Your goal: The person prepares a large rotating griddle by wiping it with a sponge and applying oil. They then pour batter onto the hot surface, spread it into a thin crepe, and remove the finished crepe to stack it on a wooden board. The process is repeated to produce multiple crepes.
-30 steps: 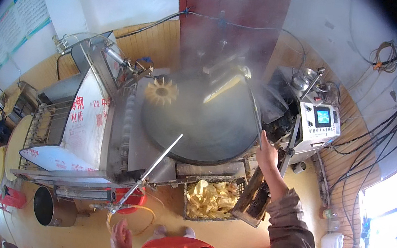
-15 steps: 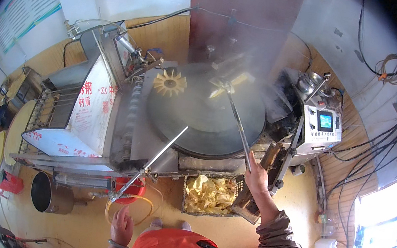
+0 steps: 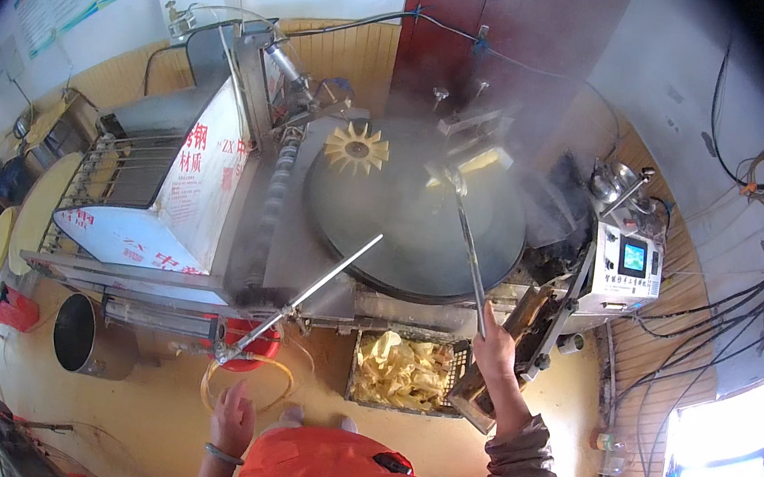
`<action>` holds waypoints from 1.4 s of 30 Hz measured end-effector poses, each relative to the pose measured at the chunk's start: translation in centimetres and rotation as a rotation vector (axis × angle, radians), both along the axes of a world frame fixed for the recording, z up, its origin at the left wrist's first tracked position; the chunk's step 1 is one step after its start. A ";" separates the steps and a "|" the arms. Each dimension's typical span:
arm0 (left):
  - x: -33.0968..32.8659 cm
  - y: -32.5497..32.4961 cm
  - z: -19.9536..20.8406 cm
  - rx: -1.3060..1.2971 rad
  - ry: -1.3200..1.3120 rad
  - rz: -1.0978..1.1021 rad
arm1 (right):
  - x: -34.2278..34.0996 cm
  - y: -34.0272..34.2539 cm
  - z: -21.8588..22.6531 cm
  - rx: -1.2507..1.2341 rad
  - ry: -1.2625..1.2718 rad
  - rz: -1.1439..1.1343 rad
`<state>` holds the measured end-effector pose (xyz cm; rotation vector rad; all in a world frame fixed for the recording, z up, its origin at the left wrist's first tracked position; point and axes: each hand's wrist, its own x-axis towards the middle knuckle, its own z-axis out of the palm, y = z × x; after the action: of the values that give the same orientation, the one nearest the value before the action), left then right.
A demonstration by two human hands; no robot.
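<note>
My right hand (image 3: 494, 351) is closed around the near end of a long metal handle (image 3: 471, 255). This long-handled tool reaches across a wide, round, dark griddle (image 3: 359, 269). Its head (image 3: 455, 181) is over the far part of the griddle, blurred by steam, so its exact shape is unclear. A pale yellow block or bar (image 3: 484, 160) lies just beyond the head. My left hand (image 3: 232, 422) is low by my side, fingers loosely stretched and nothing in them. It is nearest to a yellow hose (image 3: 290, 390) and the base of a slanting metal rod (image 3: 312, 297).
Left stands a metal-sided machine (image 3: 192, 180) with a roller; a pale paddle wheel (image 3: 356, 147) overhangs the griddle. A control box (image 3: 630, 262) with cables is right. Below sit a crate of yellowish scraps (image 3: 403, 372), a metal pot (image 3: 94, 336) and a red bucket (image 3: 254, 342).
The whole view has shifted, so the machinery appears farther right. The tool head has come slightly nearer over the griddle, and the steam looks thinner. My right hand keeps its grip.
</note>
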<state>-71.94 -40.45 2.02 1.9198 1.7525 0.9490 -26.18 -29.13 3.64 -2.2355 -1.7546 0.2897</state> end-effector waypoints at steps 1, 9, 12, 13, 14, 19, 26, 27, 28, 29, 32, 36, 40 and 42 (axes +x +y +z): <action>-0.1 0.0 0.0 0.001 0.011 0.001 | 0.0 -0.1 -0.1 -0.007 0.011 0.006; -0.4 -0.6 0.1 -0.008 -0.026 0.017 | -1.4 -0.8 -0.9 0.018 0.075 -0.034; -0.5 -1.1 0.1 -0.027 0.000 0.033 | -2.0 -1.4 -1.0 0.055 0.106 -0.059; -0.7 -1.2 0.2 -0.050 0.028 0.040 | -1.9 -1.5 -0.8 0.050 0.129 -0.048; -0.9 -1.2 0.3 -0.023 0.036 0.024 | -1.9 -1.1 -0.6 0.087 0.144 -0.019; -2.1 -3.3 -0.2 -0.172 0.063 0.127 | -3.5 -1.7 0.0 0.100 0.317 -0.035; -6.3 -4.6 -1.7 -0.142 -0.043 0.157 | -4.8 -5.0 3.9 0.019 2.149 -0.264; -7.5 -4.7 -1.8 -0.139 -0.055 0.174 | -5.9 -6.2 4.4 -0.366 2.749 0.337; -8.6 -5.1 -1.9 -0.139 -0.069 0.189 | -7.2 -7.3 5.4 -0.332 2.734 0.317; -9.9 -5.6 -2.1 -0.140 -0.086 0.199 | -8.6 -9.2 6.7 0.047 2.433 -0.211; -15.2 -6.4 -3.4 -0.106 -0.085 0.229 | -15.3 -13.9 8.9 0.042 2.537 0.105; -24.5 -8.4 -5.6 -0.147 -0.142 0.275 | -24.2 -18.2 11.9 -0.017 2.411 0.320; -34.5 -11.7 -7.3 -0.117 -0.161 0.342 | -35.0 -18.3 13.0 -0.159 2.317 0.379; -39.4 -13.6 -7.8 -0.120 -0.137 0.407 | -40.7 -16.9 13.2 -0.285 2.290 0.364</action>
<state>-111.32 -54.05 -5.83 1.4150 2.1063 1.0520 -66.91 -45.98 16.80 -0.3427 -0.5068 1.9962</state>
